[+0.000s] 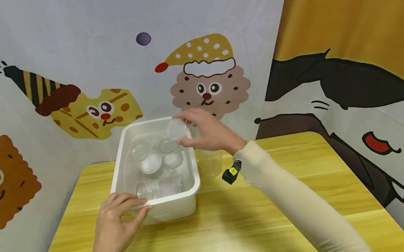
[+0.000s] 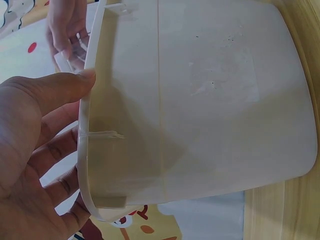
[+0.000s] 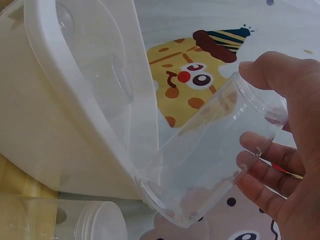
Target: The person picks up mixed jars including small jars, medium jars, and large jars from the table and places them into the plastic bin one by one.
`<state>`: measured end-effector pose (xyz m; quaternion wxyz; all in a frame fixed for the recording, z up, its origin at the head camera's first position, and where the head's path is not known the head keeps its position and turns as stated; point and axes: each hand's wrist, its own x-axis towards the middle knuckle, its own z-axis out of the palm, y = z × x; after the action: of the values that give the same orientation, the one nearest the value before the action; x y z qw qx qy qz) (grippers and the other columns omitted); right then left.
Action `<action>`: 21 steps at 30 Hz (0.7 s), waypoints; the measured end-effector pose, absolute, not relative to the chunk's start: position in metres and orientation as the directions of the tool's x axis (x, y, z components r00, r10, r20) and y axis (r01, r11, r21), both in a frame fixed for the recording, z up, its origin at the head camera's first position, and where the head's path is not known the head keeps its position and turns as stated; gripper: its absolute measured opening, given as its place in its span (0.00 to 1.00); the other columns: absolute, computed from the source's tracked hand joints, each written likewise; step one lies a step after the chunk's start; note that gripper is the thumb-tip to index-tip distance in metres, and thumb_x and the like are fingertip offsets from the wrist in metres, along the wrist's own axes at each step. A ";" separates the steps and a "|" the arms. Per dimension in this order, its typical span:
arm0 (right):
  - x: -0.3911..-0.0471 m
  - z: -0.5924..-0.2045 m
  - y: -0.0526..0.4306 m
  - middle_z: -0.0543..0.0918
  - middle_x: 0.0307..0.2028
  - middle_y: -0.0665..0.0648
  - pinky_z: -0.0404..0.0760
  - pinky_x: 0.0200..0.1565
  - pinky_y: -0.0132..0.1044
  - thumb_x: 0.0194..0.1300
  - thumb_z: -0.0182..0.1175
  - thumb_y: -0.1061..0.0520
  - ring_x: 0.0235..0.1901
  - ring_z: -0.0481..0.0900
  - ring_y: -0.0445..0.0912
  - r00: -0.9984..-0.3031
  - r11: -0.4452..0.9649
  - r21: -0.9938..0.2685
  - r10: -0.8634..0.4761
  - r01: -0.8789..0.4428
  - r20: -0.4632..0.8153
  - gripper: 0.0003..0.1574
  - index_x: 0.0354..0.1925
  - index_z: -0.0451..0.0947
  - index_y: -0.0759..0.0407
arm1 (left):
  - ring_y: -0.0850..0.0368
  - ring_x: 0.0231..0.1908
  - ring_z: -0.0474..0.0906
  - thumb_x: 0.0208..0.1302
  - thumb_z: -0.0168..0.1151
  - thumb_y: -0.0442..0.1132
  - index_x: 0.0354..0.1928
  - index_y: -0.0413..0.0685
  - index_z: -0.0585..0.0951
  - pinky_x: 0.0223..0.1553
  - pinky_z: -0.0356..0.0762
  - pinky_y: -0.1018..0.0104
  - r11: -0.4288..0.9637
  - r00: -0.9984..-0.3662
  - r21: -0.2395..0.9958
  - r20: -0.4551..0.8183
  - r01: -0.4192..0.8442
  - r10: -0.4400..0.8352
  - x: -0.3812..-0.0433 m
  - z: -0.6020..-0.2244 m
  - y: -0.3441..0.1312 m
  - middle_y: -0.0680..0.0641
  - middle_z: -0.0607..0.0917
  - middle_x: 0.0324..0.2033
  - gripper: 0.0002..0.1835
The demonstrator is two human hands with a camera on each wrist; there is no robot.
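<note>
A white plastic bin (image 1: 173, 208) stands on the table with several clear jars inside; one jar (image 1: 164, 187) lies on its side near the front wall. My left hand (image 1: 115, 220) grips the bin's near rim at its left corner, thumb outside and fingers over the edge. In my right hand (image 1: 207, 130) a clear plastic jar (image 3: 200, 155) is held by one end, between thumb and fingers. It is tilted at the bin's far right rim. Whether it touches the rim, I cannot tell.
Just right of the bin, another clear jar (image 1: 211, 163) stands on the wooden table (image 1: 273, 216); the right wrist view shows its pale lid (image 3: 111, 222). Behind the table hangs a cartoon-printed cloth (image 1: 91, 37).
</note>
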<state>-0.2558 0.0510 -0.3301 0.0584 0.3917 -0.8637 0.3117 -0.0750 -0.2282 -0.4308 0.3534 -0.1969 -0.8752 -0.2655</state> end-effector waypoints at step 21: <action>-0.252 -0.320 0.016 0.78 0.64 0.52 0.79 0.61 0.43 0.68 0.67 0.40 0.60 0.75 0.45 -0.605 0.520 -0.332 -0.756 -0.787 0.252 0.41 0.73 0.69 0.49 | 0.55 0.36 0.79 0.39 0.85 0.34 0.32 0.53 0.92 0.43 0.71 0.69 0.785 -0.678 0.329 0.719 0.525 0.152 -0.074 -0.430 -0.228 0.55 0.90 0.32 0.15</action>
<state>-0.2517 0.0157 -0.3196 0.0378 0.4429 -0.8708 0.2099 -0.0745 -0.2276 -0.4301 0.3518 -0.1931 -0.8767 -0.2651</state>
